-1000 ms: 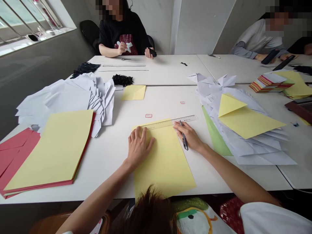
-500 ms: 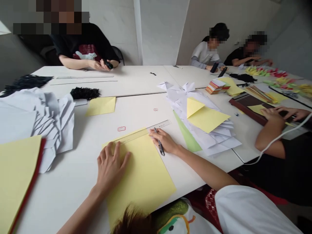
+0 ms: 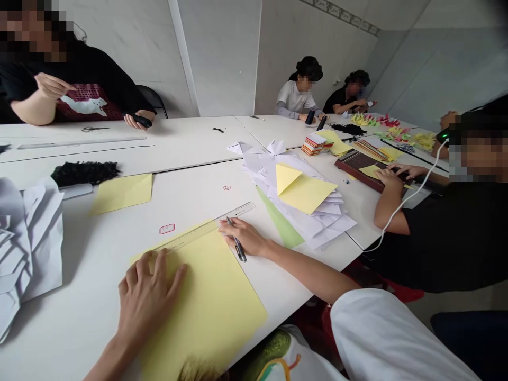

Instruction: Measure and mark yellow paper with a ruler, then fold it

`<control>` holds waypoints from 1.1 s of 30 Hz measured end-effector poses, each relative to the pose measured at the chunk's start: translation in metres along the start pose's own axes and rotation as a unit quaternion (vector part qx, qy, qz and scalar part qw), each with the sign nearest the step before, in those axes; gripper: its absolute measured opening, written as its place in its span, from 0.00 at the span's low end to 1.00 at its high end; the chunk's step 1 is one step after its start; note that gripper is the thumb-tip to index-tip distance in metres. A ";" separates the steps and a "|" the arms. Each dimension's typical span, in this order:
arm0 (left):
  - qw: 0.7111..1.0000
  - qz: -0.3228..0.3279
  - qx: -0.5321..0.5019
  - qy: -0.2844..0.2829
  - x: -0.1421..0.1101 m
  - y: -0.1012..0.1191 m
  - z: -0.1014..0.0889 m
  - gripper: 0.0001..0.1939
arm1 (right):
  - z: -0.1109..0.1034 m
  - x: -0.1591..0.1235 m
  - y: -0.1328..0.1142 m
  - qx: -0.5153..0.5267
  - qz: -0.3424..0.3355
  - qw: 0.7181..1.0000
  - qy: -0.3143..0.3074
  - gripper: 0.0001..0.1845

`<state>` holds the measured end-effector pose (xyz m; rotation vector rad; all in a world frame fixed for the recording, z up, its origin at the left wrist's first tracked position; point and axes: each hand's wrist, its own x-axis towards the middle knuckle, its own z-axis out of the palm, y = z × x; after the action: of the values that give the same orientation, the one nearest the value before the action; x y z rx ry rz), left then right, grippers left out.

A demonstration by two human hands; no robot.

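Observation:
A large sheet of yellow paper (image 3: pixel 214 296) lies on the white table in front of me. Along its far edge rests a clear ruler (image 3: pixel 194 233), set at a slant and reaching past the sheet's right corner. My left hand (image 3: pixel 148 286) lies spread on the paper, its fingertips at the ruler's left part. A grey and black pen (image 3: pixel 239 248) is gripped in my right hand (image 3: pixel 246 235), at the sheet's far right corner beside the ruler. The fingers of my right hand touch the ruler's lower edge.
White folded papers (image 3: pixel 317 227) with a folded yellow sheet (image 3: pixel 305 190) on top lie to the right. A white paper pile (image 3: pixel 39 238) is at left, near a black bundle (image 3: pixel 85 172). A co-worker uses a brown paper cutter (image 3: pixel 357 164). Other people sit around the table.
My view has swung to the right, so everything appears shifted left. Both my hands, the ruler and the pen keep their places on the paper. The person opposite has lifted one hand.

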<state>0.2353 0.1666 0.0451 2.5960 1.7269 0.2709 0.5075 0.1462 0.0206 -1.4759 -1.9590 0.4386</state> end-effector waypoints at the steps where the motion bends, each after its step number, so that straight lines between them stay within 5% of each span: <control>1: 1.000 -0.004 -0.003 0.000 0.000 0.000 0.000 0.35 | 0.000 0.000 -0.001 0.001 0.001 1.000 0.001 0.14; 33: 0.999 -0.020 -0.038 -0.004 -0.017 -0.004 0.014 0.35 | 0.014 -0.016 0.000 0.023 -0.041 0.999 0.026 0.16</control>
<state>0.2268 0.1537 0.0288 2.5043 1.7286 0.3182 0.5015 0.1329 0.0057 -1.3593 -1.9474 0.4033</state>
